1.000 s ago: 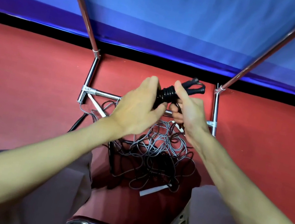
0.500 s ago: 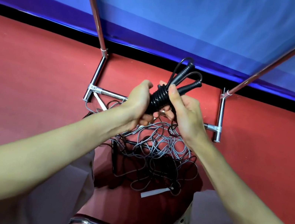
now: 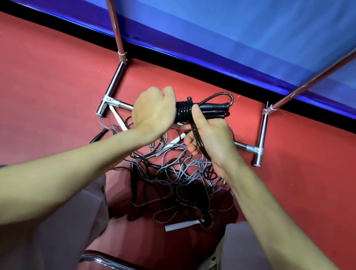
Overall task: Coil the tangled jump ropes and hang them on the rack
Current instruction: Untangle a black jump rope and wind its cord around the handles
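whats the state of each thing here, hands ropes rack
left hand: grips one end of the black bundle
right hand: holds the black cord, thumb on the wraps
black jump rope: coiled, wrapped round its middle, held in the air, not hung
grey and black ropes: tangled in a pile on the floor
white handle: lying on the floor at the pile's edge
rack: standing, no rope seen hanging on it

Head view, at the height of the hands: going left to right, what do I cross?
Left rack foot → left hand → wound black jump rope → right hand → right rack foot.
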A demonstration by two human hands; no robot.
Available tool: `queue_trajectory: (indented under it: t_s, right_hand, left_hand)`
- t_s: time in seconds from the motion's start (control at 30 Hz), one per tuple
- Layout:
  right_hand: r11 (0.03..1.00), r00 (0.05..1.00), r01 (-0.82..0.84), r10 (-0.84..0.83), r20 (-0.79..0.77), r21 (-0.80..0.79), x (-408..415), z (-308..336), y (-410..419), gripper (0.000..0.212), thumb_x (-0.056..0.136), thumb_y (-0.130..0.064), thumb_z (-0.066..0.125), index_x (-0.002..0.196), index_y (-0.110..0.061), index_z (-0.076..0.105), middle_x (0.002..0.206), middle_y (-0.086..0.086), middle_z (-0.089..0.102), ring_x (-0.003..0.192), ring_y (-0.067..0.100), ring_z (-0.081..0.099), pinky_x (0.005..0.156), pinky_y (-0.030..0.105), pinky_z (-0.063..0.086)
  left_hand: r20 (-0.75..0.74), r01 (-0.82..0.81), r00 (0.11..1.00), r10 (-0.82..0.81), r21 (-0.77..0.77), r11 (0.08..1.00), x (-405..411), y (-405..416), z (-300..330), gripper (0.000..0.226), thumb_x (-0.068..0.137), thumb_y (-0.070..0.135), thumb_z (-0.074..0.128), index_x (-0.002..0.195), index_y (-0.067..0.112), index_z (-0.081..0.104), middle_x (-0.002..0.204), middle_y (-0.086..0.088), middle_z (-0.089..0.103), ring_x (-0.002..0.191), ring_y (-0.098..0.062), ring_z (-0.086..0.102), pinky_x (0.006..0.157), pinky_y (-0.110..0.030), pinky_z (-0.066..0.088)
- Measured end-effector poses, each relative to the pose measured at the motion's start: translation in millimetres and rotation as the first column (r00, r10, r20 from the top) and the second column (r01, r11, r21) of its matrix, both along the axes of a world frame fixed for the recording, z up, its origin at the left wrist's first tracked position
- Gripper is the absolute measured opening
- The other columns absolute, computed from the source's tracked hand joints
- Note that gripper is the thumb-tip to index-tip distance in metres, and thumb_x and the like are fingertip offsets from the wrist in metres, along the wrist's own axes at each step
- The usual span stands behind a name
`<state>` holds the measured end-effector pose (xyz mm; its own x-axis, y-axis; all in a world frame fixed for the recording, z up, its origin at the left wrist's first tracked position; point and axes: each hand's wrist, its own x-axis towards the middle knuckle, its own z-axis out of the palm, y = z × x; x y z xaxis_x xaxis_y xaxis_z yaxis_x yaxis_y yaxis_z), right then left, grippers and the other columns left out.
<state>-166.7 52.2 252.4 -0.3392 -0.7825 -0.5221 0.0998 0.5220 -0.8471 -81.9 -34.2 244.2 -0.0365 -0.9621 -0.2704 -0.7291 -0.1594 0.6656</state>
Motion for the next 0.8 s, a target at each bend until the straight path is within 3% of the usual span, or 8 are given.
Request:
queue_trajectory:
  t_s: [0.13, 0.27, 0.33, 0.4, 0.57, 0.67, 0.77, 0.8]
  right_hand:
    - [0.997, 0.963, 0.018, -0.037, 0.269, 0.073, -3, 7, 1, 0.052, 0.102, -0.033, 0.042, 0.104, 0.016, 0.060, 0.063, 0.009, 0.058, 0.046, 0.012, 0.053, 0.043, 0.019, 0.043]
    - [0.986, 0.825, 0.088, -0.153, 0.543, 0.144, -5, 14, 0, 0.045, 0.095, -0.037, 0.032, 0.096, 0.001, 0.056, 0.066, 0.010, 0.052, 0.045, 0.012, 0.046, 0.041, 0.018, 0.039]
    - [0.972, 0.789, 0.113, -0.214, 0.575, 0.207, -6, 13, 0, 0.052, 0.093, -0.051, 0.035, 0.090, -0.003, 0.055, 0.061, 0.007, 0.048, 0.041, 0.010, 0.040, 0.037, 0.017, 0.033]
    - [0.944, 0.773, 0.143, -0.293, 0.563, 0.297, -6, 10, -1, 0.056, 0.091, -0.059, 0.044, 0.089, -0.003, 0.052, 0.054, 0.004, 0.046, 0.036, 0.006, 0.034, 0.033, 0.014, 0.027]
    - [0.910, 0.704, 0.282, -0.411, 0.579, 0.304, -6, -5, -6, 0.027, 0.096, -0.034, 0.053, 0.087, -0.011, 0.042, 0.043, -0.002, 0.039, 0.028, 0.004, 0.023, 0.027, 0.015, 0.019]
    - [0.917, 0.740, 0.356, -0.393, 0.546, 0.179, -5, -8, -6, 0.020, 0.096, -0.026, 0.050, 0.085, -0.014, 0.038, 0.043, -0.002, 0.040, 0.031, 0.005, 0.022, 0.028, 0.017, 0.017]
    - [0.935, 0.881, 0.353, -0.320, 0.350, -0.033, -9, -6, -2, 0.023, 0.098, -0.022, 0.048, 0.079, -0.012, 0.040, 0.046, -0.001, 0.038, 0.034, 0.006, 0.025, 0.034, 0.018, 0.018]
    - [0.936, 0.921, 0.333, -0.298, 0.250, -0.111, -11, -5, -1, 0.027, 0.099, -0.021, 0.048, 0.075, -0.011, 0.043, 0.046, -0.001, 0.038, 0.035, 0.006, 0.027, 0.035, 0.018, 0.020]
  left_hand:
    - [0.082, 0.111, 0.992, -0.099, -0.156, 0.982, 2, 0, -3, 0.048, 0.100, 0.025, 0.032, 0.055, 0.012, 0.037, 0.058, -0.007, 0.041, 0.069, -0.033, 0.044, 0.063, -0.032, 0.026]
    - [0.212, 0.289, 0.949, -0.231, -0.308, 0.906, 4, 5, -7, 0.053, 0.102, 0.026, 0.031, 0.050, 0.013, 0.031, 0.049, -0.001, 0.033, 0.059, -0.031, 0.040, 0.057, -0.033, 0.021]
    - [0.275, 0.388, 0.916, -0.293, -0.414, 0.824, 5, 8, -10, 0.052, 0.098, 0.025, 0.030, 0.047, 0.016, 0.024, 0.043, 0.002, 0.023, 0.049, -0.028, 0.034, 0.048, -0.032, 0.011]
    - [0.289, 0.430, 0.902, -0.321, -0.533, 0.728, 8, 11, -12, 0.047, 0.093, 0.022, 0.035, 0.049, 0.019, 0.019, 0.040, 0.006, 0.014, 0.039, -0.023, 0.024, 0.049, -0.021, 0.003]
    - [0.229, 0.442, 0.880, -0.416, -0.718, 0.538, 12, 9, -12, 0.036, 0.091, 0.016, 0.041, 0.058, 0.021, 0.024, 0.048, 0.006, 0.021, 0.038, -0.021, 0.018, 0.050, -0.022, 0.009]
    - [0.178, 0.476, 0.857, -0.483, -0.632, 0.611, 13, 12, -5, 0.034, 0.094, 0.019, 0.035, 0.062, 0.019, 0.026, 0.048, 0.008, 0.023, 0.043, -0.027, 0.027, 0.050, -0.028, 0.014]
    - [0.111, 0.493, 0.868, -0.483, -0.294, 0.819, 7, 10, -4, 0.034, 0.098, 0.022, 0.033, 0.068, 0.011, 0.045, 0.058, -0.002, 0.042, 0.060, -0.031, 0.035, 0.058, -0.036, 0.015]
    - [-0.019, 0.465, 0.883, -0.470, -0.112, 0.878, 4, 8, -2, 0.039, 0.098, 0.029, 0.032, 0.076, 0.004, 0.052, 0.063, -0.007, 0.050, 0.059, -0.031, 0.039, 0.057, -0.035, 0.021]
